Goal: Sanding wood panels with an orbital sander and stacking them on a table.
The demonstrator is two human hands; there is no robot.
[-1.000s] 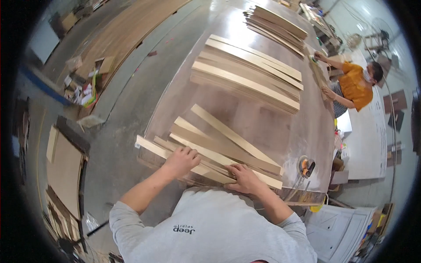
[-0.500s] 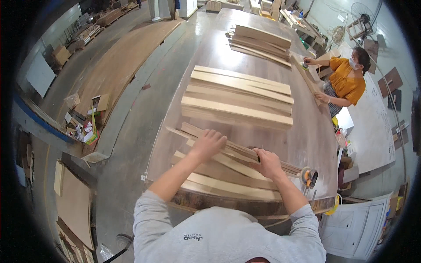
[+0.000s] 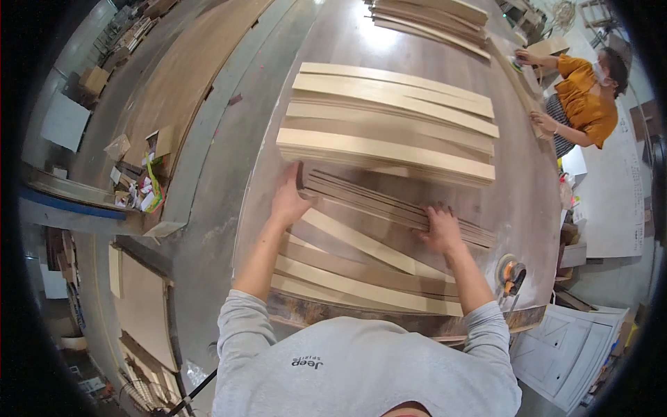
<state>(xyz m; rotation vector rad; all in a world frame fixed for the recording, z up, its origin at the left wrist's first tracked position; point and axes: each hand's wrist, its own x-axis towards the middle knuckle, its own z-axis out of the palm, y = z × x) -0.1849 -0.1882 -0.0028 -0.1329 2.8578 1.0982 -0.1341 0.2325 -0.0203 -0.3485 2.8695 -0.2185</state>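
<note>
A bundle of thin brown wooden strips (image 3: 375,196) lies slantwise across the table, narrow edges up. Cupped round its left end is my left hand (image 3: 286,198), thumb at the near side and fingers at the far side, slightly blurred. A small dark patch shows between that hand and the strip ends; what it is I cannot make out. Toward the right end, my right hand (image 3: 442,229) grips the bundle from above, fingers over its far side. Nearer to me lie several pale wooden boards (image 3: 361,286), some askew. Just beyond the bundle stands a stack of pale boards (image 3: 389,149).
An orange and black sander (image 3: 512,274) stands on the large table (image 3: 271,174) at the right front corner. Another board stack (image 3: 431,24) lies at the far end. Across the table, a co-worker in an orange top (image 3: 587,97) works along a long board (image 3: 517,87).
My left hand has slid left to the end of the strips. The bundle has moved away from me and now lies beyond the near boards. The view has shifted too.
</note>
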